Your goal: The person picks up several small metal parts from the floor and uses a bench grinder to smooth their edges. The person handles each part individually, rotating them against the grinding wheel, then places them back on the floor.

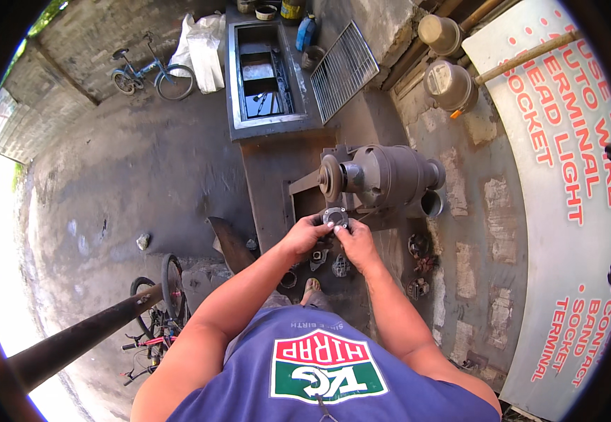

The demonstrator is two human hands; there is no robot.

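Observation:
My left hand (303,236) and my right hand (356,245) are closed on a small round metal housing part (336,216) with a dark centre and lugs round its rim. Both thumbs press on its near edge, while the other fingers are mostly hidden beneath. Just beyond the part is a wheel (330,178) on the shaft of a large, dusty electric motor (395,174). I cannot tell whether the part touches the wheel. Below my hands, similar metal parts (341,265) lie on the dark ground by my foot (312,287).
A metal-framed sink-like basin (233,77) stands ahead, with a wire rack (344,70) leaning beside it. Several metal parts (418,287) lie along the right wall. A large sign panel (523,232) fills the far right. Bicycles (172,281) and a dark pole (87,334) are at left.

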